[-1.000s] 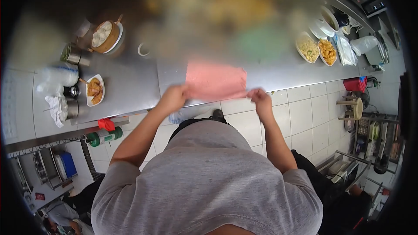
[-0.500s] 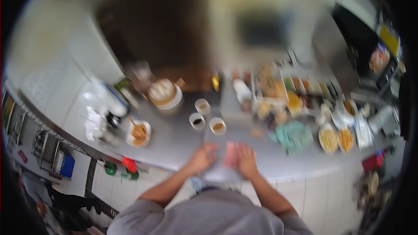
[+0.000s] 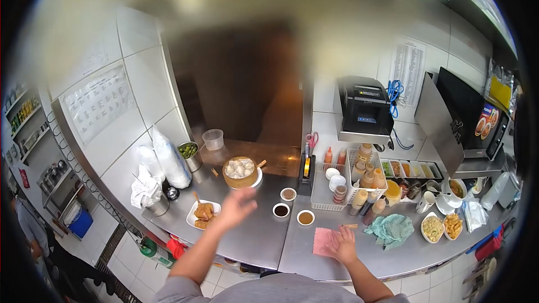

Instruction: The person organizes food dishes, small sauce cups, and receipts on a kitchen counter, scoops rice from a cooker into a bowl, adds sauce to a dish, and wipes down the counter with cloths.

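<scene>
My left hand [image 3: 237,211] is raised over the steel counter [image 3: 247,241], fingers apart and holding nothing. Just beyond it stands a round bamboo steamer [image 3: 240,182] of white dumplings, on a white plate [image 3: 259,178]. My right hand [image 3: 342,245] lies with spread fingers on the right side of a pink paper slip [image 3: 321,241]. A wooden clothespin [image 3: 350,226] is by its fingertips. Three small sauce cups, a light brown one [image 3: 288,194], a dark one [image 3: 281,210] and an amber one [image 3: 306,217], sit between my hands.
A plate of fried food [image 3: 192,223] is at left. Right of my right hand lies a green cloth [image 3: 389,231], then bowls of rice [image 3: 432,228] and fries [image 3: 453,226]. Sauce bottles fill a white basket [image 3: 351,163]; a black printer [image 3: 365,106] is above. A person [image 3: 35,230] stands far left.
My left hand has moved forward, away from my body, toward the steamer. My right hand remains at the pink slip. The view has shifted and is sharper.
</scene>
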A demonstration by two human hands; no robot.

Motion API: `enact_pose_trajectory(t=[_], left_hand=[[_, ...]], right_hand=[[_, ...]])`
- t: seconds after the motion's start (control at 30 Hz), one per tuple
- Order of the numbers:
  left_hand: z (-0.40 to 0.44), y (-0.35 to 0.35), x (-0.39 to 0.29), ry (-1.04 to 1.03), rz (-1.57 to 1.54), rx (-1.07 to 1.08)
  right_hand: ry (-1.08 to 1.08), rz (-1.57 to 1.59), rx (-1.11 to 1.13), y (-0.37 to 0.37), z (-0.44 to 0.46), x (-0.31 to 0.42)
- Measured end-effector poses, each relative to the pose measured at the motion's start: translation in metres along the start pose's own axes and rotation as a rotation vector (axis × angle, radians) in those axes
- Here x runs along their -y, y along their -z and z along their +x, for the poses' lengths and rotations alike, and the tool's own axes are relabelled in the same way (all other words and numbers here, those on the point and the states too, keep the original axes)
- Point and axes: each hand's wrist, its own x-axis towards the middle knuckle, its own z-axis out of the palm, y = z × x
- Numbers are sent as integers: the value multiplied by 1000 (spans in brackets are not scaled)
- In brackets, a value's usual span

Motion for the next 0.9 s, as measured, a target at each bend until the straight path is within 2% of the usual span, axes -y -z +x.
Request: enact_pose_trajectory(t=[0.03,0.1,0.17,0.27,0.33,0.47,0.6,0.7,0.73,0.77,0.8,0.83,0.87,0.9], left_hand=[[26,25,-17,-154,98,-98],[75,73,-71,-302,92,-182],[122,106,-123,-420,1,-244],[198,152,-187,-692,104,-315],[223,168,-252,-568,241,-417],[309,200,-298,-593,-278,-449],[361,212,-324,-450,-777,-379],[381,221,-322,-417,-784,-371],[438,244,-296,-324,-749,-530],[426,223,-283,-691,-747,-273],[378,173,-293,-675,-721,-265],[412,174,-243,-852,8,-319],[342,104,-245,-721,-369,22],[257,26,-257,-531,-528,-27]], right_hand=[[-7,39,-10,-1,-6,0],[-17,78,-20,-8,-18,-1],[127,-95,202,-17,-30,-3],[32,-59,56,-29,-48,-11],[22,-62,49,-29,-47,-14],[18,-32,52,-27,-49,-11],[12,-17,50,-22,-50,-9],[68,-95,7,-28,-51,-17],[99,-128,-47,-31,-54,-17],[78,-136,-42,-31,-55,-17],[124,-151,-116,-34,-55,-21],[131,-80,-149,-30,-56,-21],[124,-45,-235,-38,-59,-28],[32,8,-270,-35,-65,-26]])
